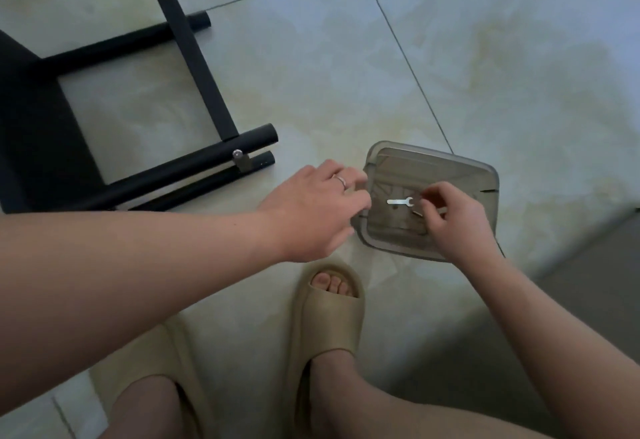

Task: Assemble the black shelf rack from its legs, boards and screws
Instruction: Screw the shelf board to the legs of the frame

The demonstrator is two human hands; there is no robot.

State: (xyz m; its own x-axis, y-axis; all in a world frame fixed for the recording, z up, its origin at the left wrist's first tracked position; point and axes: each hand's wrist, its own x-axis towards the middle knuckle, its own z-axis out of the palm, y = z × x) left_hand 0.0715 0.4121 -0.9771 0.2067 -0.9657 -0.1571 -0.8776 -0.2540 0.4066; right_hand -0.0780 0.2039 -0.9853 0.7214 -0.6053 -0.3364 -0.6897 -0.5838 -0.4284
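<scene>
Head view: the black shelf rack [188,43] lies on its side on the tiled floor [485,57], filling the floor's far left corner of the picture. Its round legs [256,136] point toward the middle and a dark board [34,127] runs along the left edge. A silver-headed screw [237,153] sits in a bracket between the two nearest legs.

Just right of the rack's leg ends, a smoky translucent tray [485,182] rests on the floor. A small silver wrench [400,201] lies flat near the tray's middle.

The left hand [318,206], with a ring [341,180] on one finger, reaches to the tray's left rim. Its fingertips are blurred there, so I cannot tell whether they grip the rim or only touch it.

The right hand [453,220] is over the tray's right half, fingers curled, thumb and forefinger pinched together on a small piece [416,212] just beside the wrench's open end. The piece is too small to identify.

Near the bottom edge, two feet in beige slippers [329,317] stand on the floor, the right one just below the tray
</scene>
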